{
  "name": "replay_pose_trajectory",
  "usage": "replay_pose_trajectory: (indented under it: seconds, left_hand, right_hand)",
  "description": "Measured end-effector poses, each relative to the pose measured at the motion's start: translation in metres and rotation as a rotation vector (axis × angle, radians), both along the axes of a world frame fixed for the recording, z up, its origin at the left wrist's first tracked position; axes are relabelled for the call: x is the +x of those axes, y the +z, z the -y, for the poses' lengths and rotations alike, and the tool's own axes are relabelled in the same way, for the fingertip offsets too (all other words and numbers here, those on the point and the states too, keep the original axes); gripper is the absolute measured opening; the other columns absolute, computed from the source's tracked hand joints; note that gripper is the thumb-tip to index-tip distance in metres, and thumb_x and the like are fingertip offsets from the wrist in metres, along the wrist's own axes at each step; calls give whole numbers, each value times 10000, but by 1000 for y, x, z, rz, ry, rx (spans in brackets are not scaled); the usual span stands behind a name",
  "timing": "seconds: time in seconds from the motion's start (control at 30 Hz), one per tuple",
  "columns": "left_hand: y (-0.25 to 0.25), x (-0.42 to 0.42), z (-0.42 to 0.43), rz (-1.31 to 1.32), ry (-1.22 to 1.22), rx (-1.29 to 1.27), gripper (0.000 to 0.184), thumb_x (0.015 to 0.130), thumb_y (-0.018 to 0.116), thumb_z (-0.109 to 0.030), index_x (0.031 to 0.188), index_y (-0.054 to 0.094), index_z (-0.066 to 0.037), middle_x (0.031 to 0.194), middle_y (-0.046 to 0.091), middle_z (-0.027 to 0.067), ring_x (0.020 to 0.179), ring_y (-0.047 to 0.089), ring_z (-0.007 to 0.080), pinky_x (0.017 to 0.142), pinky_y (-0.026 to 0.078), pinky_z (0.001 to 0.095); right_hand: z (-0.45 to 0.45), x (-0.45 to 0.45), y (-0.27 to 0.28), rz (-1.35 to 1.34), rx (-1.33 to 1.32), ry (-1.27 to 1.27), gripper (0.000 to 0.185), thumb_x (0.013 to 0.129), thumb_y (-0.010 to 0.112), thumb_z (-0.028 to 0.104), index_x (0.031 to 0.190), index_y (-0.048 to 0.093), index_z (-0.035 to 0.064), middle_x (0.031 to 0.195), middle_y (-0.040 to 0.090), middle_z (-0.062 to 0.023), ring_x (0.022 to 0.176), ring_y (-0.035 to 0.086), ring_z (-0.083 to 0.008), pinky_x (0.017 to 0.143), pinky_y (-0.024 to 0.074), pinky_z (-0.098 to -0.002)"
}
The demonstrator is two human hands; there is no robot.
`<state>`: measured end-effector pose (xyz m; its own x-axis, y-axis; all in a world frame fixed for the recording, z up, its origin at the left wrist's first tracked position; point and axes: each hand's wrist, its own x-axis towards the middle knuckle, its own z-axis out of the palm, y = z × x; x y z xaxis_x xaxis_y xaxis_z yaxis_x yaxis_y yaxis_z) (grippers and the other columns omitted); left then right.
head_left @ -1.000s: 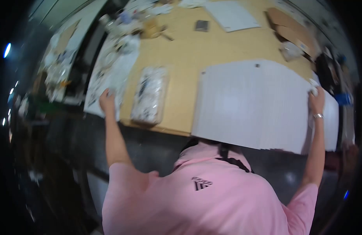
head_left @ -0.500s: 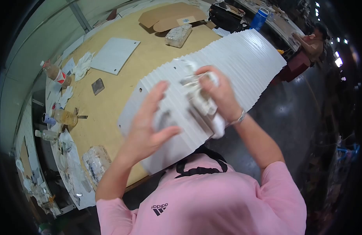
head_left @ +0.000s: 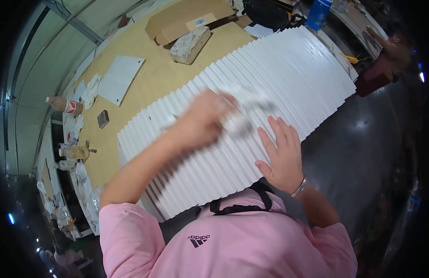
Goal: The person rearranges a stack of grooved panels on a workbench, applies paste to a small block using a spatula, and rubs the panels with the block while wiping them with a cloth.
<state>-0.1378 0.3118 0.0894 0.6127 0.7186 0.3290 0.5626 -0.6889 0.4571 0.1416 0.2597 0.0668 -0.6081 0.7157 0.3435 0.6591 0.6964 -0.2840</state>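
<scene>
White panels (head_left: 293,69) lie overlapped like a fanned row across the table. My left hand (head_left: 207,118), blurred by motion, is closed around a crumpled white cloth (head_left: 237,120) above the middle of the row. Just to the right, my right hand (head_left: 284,155) rests flat on the panels near their front edge, fingers spread, with a bracelet at the wrist.
Behind the row are a wrapped block (head_left: 190,45), a cardboard piece (head_left: 186,21), a single white panel (head_left: 120,79) and a small dark block (head_left: 103,119). Bottles (head_left: 66,105) stand at the left. A blue bottle (head_left: 319,14) and another person (head_left: 393,53) are at the right.
The cloth has passed from my right hand to my left, which has moved right over the panels. My right hand has opened and come down flat. The panels are now fanned farther left.
</scene>
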Motion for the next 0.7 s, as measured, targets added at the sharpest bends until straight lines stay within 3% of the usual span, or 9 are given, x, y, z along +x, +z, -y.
replay_pose_trajectory:
  seconds: [0.07, 0.13, 0.27, 0.33, 0.4, 0.47, 0.53, 0.67, 0.7]
  left_hand:
    - [-26, -67, -44, 80, 448, -20, 442, 743, 698, 23, 1178, 646, -36, 1219, 593, 138, 1170, 532, 346, 1021, 437, 428]
    - [-12, -101, -69, -163, 795, -70, 407, 783, 709, -3, 1181, 628, -18, 1133, 632, 153, 1108, 579, 356, 972, 471, 398]
    - [27, -23, -21, 256, 584, -127, 477, 765, 767, -80, 1219, 633, -20, 1176, 649, 139, 1105, 579, 345, 964, 466, 402]
    - [53, 29, 4, -149, 134, 8, 524, 723, 774, -130, 1228, 646, -67, 1267, 639, 109, 1116, 576, 325, 1034, 423, 438]
    - [33, 32, -9, -250, 75, -68, 499, 724, 767, -144, 1207, 662, -73, 1278, 641, 94, 1120, 570, 317, 1018, 422, 445]
    - [-4, -10, -51, 19, 286, -2, 437, 757, 745, -110, 1186, 671, -70, 1226, 651, 91, 1120, 562, 326, 1011, 428, 436]
    - [-4, -51, -85, -78, 723, 12, 415, 778, 727, -55, 1188, 668, -59, 1160, 655, 108, 1101, 570, 336, 993, 447, 417]
    - [25, -1, -74, 502, 592, -349, 465, 764, 773, -60, 1213, 653, -37, 1181, 645, 146, 1066, 591, 336, 943, 481, 395]
    - [29, 27, -63, 226, 393, -113, 501, 755, 784, -89, 1237, 649, -67, 1260, 627, 106, 1133, 570, 316, 1001, 451, 419]
  right_hand:
    - [3, -5, 0, -26, 7, -9, 670, 893, 554, 523, 1354, 553, 36, 1456, 437, -270, 1306, 424, -462, 1051, 348, -592]
    - [-2, -3, -2, -21, 20, -18, 680, 891, 544, 538, 1349, 556, 37, 1448, 449, -267, 1300, 434, -458, 1043, 359, -587]
    - [-14, 7, 9, -69, -93, 73, 669, 836, 659, 487, 1326, 562, 42, 1415, 457, -269, 1266, 441, -438, 1040, 363, -566]
    - [-18, 3, 23, -49, -168, 103, 694, 779, 738, 428, 1326, 556, 41, 1396, 457, -270, 1252, 438, -425, 1040, 363, -551]
    - [-20, 5, 26, -29, -200, 123, 707, 763, 754, 415, 1327, 555, 38, 1391, 457, -270, 1252, 436, -423, 1039, 363, -548]
    - [-23, 6, 24, -51, -178, 120, 690, 753, 767, 377, 1322, 563, 45, 1384, 461, -273, 1243, 443, -418, 1029, 372, -540]
    - [-18, 5, 22, -60, -161, 116, 673, 757, 766, 354, 1322, 565, 49, 1390, 458, -273, 1241, 445, -414, 1025, 377, -533]
    - [-28, 13, 27, -94, -209, 148, 500, 769, 745, 246, 1209, 626, 40, 1330, 516, -203, 1183, 477, -359, 987, 406, -495]
    - [-31, 16, 28, -120, -248, 154, 481, 760, 741, 223, 1193, 641, 40, 1314, 529, -185, 1146, 490, -350, 962, 418, -479]
